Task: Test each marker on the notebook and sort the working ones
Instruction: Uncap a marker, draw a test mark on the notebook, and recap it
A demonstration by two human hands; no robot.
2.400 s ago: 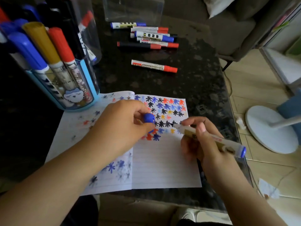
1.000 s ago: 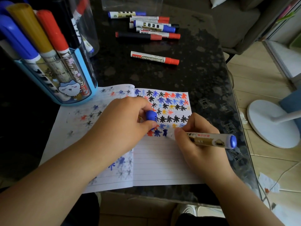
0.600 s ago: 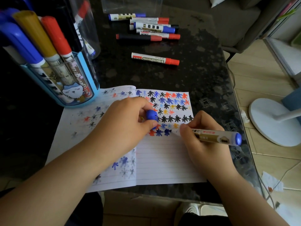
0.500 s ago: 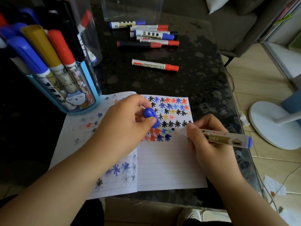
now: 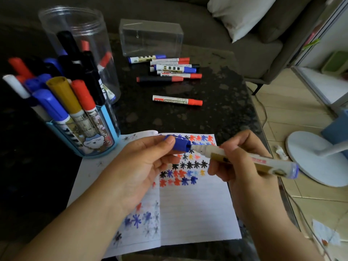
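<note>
Over the open notebook [image 5: 188, 210], which lies at the near edge of the dark table [image 5: 216, 113], the left hand [image 5: 135, 166] pinches a blue cap [image 5: 180, 145] between thumb and fingers, its mouth just at the tip of the marker [image 5: 252, 162] gripped in the curled fingers of the right hand [image 5: 243, 166]. Both hands cover part of the rows of coloured stars [image 5: 190, 172] on the page. At the left stands a blue holder [image 5: 84, 140] packed with capped markers, with a clear jar [image 5: 79, 49] behind it that also holds markers. Farther back, a heap of markers [image 5: 169, 69] lies before a clear box [image 5: 150, 37], and a lone red-capped marker [image 5: 177, 100] lies apart.
</note>
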